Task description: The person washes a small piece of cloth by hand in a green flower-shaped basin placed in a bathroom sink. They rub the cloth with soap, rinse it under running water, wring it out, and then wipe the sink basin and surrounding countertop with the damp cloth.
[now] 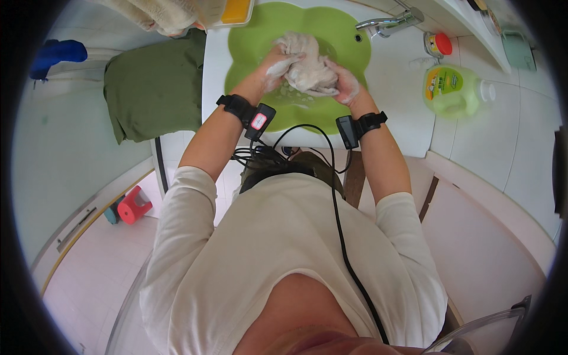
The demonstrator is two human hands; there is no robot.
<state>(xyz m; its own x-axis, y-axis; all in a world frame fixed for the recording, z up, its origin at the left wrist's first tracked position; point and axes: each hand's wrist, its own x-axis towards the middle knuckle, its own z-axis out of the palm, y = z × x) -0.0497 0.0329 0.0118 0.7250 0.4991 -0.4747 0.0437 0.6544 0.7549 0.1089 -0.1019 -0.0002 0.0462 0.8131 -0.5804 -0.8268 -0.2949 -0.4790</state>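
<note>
Between my two hands is a bunched, wet, light grey cloth, held above a green flower-shaped washbasin. My left hand grips its left side, with white suds over the back of the hand and thumb. On the cloth's right side, my right hand is closed, also sudsy. Foam and a little water lie in the basin below. A chrome faucet reaches over the basin's upper right edge. Each wrist wears a black strapped device with a cable.
A large bottle of yellow-green liquid and a red-lidded jar stand right of the basin. Dark green fabric hangs at the left. A tray with a yellow block is at the top. Black cables run from my wrists past the counter's front edge.
</note>
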